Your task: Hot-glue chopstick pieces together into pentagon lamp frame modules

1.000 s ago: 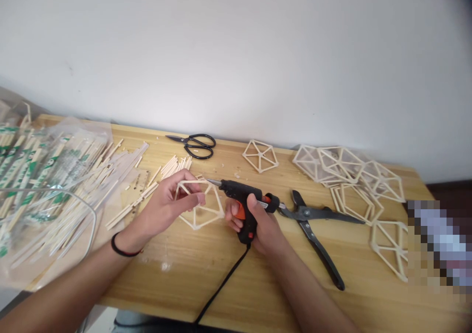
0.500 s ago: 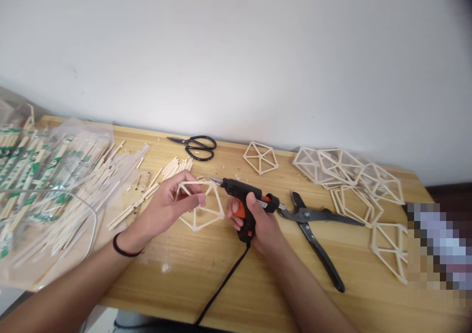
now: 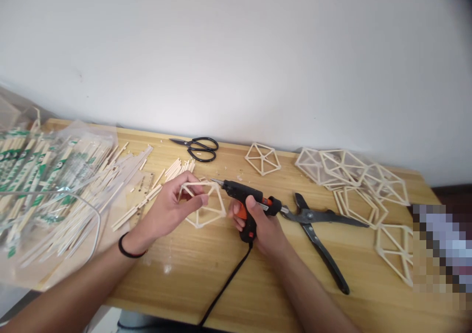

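Observation:
My left hand (image 3: 167, 210) pinches a pale stick frame (image 3: 206, 212) shaped like a pentagon, holding it tilted just above the wooden table (image 3: 191, 269). My right hand (image 3: 263, 225) grips a black and orange hot glue gun (image 3: 245, 198) by its handle, a finger on the orange trigger. The gun's metal nozzle touches the frame's upper right corner. Its black cord runs off the near table edge.
Black pliers (image 3: 317, 230) lie right of the glue gun. Black scissors (image 3: 197, 147) rest near the wall. One finished frame (image 3: 262, 158) and a pile of several more frames (image 3: 354, 176) lie at the back right. Loose sticks (image 3: 162, 180) and plastic-wrapped chopstick packs (image 3: 40, 185) fill the left.
Both hands keep their grips on the frame and the gun. The nozzle stays at the frame's top corner. The view has shifted slightly.

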`<state>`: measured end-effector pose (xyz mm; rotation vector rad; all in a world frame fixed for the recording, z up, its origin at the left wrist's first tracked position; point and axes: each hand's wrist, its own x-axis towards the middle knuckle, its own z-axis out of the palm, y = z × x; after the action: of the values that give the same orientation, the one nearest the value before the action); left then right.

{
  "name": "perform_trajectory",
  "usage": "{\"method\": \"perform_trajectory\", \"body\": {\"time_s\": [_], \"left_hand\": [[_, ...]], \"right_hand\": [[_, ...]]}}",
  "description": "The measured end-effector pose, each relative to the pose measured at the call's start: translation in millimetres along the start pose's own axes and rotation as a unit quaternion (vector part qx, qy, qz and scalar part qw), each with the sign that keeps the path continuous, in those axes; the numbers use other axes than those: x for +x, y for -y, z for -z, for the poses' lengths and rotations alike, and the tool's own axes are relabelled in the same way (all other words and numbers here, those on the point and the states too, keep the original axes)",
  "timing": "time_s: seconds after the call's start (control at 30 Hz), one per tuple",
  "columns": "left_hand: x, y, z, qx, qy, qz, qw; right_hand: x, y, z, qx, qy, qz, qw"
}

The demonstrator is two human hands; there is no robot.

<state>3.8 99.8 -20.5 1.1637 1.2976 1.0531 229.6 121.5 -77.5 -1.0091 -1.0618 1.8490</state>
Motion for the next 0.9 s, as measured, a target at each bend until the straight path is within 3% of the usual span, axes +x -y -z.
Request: {"method": "perform_trajectory", "body": {"time_s": [0.33, 0.67, 0.9], "left_hand": [[0, -1, 1.3, 0.0, -0.021, -0.002, 1.0], [-2, 8, 3.7, -0.174, 0.039, 0.059, 0.982], [-1, 7, 3.7, -0.228, 0.089, 0.086, 0.966]], "right_hand": [[1, 8, -5, 0.024, -0.02, 0.023, 0.999], [-3, 14, -9, 0.085, 0.091, -0.009, 0.992], [-4, 9, -8, 0.104, 0.111, -0.004, 0.988]]}}
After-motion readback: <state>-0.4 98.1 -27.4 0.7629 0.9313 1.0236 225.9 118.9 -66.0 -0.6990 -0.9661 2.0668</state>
